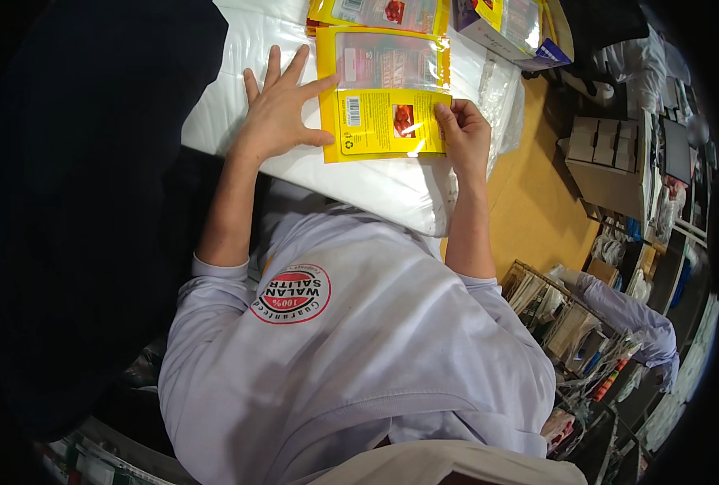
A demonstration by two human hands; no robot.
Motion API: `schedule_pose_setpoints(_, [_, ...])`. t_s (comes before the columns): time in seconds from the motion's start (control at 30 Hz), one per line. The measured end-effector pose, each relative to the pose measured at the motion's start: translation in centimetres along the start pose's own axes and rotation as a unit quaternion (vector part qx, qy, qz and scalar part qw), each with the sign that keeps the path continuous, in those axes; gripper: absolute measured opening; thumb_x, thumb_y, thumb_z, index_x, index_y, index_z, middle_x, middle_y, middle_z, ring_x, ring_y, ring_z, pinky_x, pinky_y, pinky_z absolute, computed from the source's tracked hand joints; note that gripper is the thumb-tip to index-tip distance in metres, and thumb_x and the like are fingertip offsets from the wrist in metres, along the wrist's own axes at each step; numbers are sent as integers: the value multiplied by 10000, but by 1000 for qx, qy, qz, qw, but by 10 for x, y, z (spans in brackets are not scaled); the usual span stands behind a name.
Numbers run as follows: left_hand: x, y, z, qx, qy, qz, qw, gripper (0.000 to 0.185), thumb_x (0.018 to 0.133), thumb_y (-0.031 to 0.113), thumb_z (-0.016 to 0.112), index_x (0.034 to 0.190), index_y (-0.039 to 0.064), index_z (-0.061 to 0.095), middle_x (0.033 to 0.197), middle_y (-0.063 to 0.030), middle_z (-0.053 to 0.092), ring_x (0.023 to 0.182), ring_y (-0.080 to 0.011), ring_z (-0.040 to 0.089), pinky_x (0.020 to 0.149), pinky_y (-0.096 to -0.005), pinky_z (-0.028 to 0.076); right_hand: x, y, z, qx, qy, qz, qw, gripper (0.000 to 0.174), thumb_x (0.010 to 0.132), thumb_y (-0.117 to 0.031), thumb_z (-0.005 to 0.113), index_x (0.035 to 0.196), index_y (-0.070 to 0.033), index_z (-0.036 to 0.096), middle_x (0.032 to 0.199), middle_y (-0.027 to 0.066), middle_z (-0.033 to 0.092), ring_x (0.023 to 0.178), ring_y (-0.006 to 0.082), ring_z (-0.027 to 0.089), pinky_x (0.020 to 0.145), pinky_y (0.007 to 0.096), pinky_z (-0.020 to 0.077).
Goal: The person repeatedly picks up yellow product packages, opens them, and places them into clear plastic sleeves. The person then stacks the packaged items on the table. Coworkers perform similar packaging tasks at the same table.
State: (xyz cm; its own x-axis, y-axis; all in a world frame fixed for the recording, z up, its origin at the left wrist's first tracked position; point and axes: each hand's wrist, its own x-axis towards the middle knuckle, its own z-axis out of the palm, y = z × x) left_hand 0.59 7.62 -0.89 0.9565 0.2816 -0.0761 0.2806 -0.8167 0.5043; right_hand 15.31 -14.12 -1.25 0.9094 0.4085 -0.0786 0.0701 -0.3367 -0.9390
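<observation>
A flat yellow plastic food pouch (368,124) with a clear window, a barcode and a food picture lies on the white plastic-covered work surface (359,188). My right hand (468,130) pinches its lower right edge between thumb and bent fingers. My left hand (283,106) is spread at the pouch's left side, its thumb and index fingertip at the edge. Just beyond lies a pile of similar yellow pouches (384,13), cut off by the picture's top. At the upper right, a printed carton (496,36) holds more such pouches.
Clear plastic sheeting (508,100) hangs at the surface's right edge. On the right are a tan floor (529,176), a pale box unit (605,167), a wire basket with packets (547,303) and cluttered shelves. A person's sleeve (626,309) shows there. Dark fabric fills the left.
</observation>
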Motion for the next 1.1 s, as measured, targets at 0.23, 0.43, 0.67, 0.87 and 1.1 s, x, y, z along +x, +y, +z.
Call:
schedule_pose_setpoints(0.23, [-13, 27, 12, 0, 59, 86, 995, 1178, 509, 650, 613, 1381, 77, 65, 1440, -143, 48, 1330, -296, -45, 948, -659, 8, -2, -3, 2, -35, 13, 0, 999, 139, 796, -113, 625, 815, 14, 569, 608, 3, 555, 509, 37, 456, 466, 186, 380])
schedule_pose_setpoints(0.43, [-20, 53, 31, 127, -34, 25, 991, 1137, 608, 661, 521, 1334, -80, 56, 1423, -204, 9, 1331, -294, -27, 954, -653, 72, -8, -20, 3, -202, 13, -57, 978, 320, 778, -224, 647, 955, 18, 535, 628, 72, 590, 523, 133, 544, 501, 254, 442])
schedule_pose_setpoints(0.67, [-22, 52, 32, 99, -27, 6, 995, 1075, 666, 647, 497, 1326, -90, 77, 1407, -246, 22, 1323, -329, -19, 960, -645, 64, -13, -57, -45, -345, 151, -49, 925, 1022, 663, -461, 694, 1347, -1, 91, 832, 138, 635, 632, 240, 606, 570, 312, 475])
schedule_pose_setpoints(0.87, [31, 30, 18, -79, 203, -96, 971, 985, 723, 465, 603, 1325, -93, 58, 1189, -254, 402, 1192, -380, 280, 956, -568, 161, -12, -73, -94, -268, 245, -159, 918, 884, 643, -390, 734, 1300, -12, 281, 838, 120, 632, 557, 170, 555, 517, 242, 449])
schedule_pose_setpoints(1.1, [35, 60, -21, -248, 256, 121, 926, 880, 679, 1, 664, 1367, 12, 114, 758, -65, 598, 703, -145, 571, 740, -266, 443, 35, -89, -55, -392, 33, -392, 832, 849, 607, -190, 758, 1298, -38, 289, 1207, 192, 443, 1108, 317, 440, 891, 352, 387])
